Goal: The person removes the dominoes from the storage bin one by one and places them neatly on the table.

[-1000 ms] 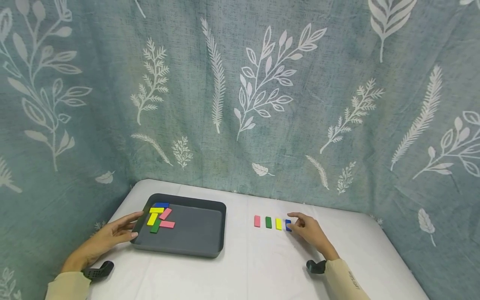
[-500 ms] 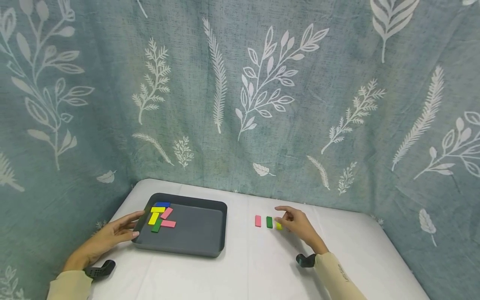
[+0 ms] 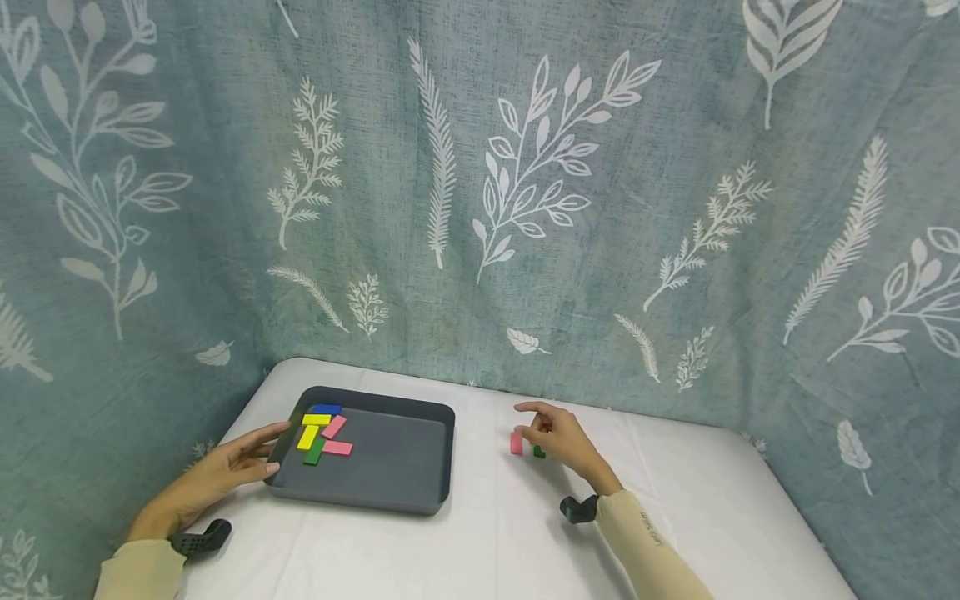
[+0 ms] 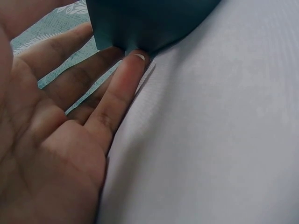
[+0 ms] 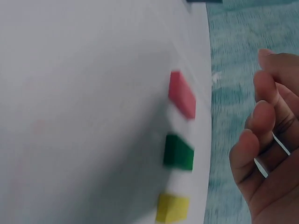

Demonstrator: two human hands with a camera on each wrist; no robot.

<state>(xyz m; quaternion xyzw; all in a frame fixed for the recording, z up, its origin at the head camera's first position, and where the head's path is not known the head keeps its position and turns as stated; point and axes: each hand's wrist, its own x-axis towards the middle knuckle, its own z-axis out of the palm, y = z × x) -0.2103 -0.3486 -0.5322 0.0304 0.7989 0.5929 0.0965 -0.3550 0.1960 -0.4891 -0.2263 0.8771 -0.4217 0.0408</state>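
Observation:
The left hand (image 3: 213, 475) touches the left side of a dark grey tray (image 3: 416, 500). In the left wrist view, its nearly straight fingers (image 4: 114, 100) meet the tray's outer wall (image 4: 140, 28). The right hand (image 3: 558, 437) hovers over a row of small coloured blocks, nothing visible in its loosely bent fingers. Below it lie a pink block (image 3: 516, 443) and a green block (image 3: 539, 452), partly covered by the hand in the head view. A yellow block (image 5: 172, 208) shows beside them in the right wrist view. The blue block of the row is hidden.
In the tray's left part lie a blue block (image 3: 326, 410), a green block (image 3: 314, 451), two yellow blocks and two pink blocks. The table (image 3: 420, 558) has a white cover. A patterned teal curtain (image 3: 390, 208) stands behind and at both sides.
The right hand has moved left along the row, from over the blue block past the yellow one to the green and pink ones. The left hand has stayed at the tray.

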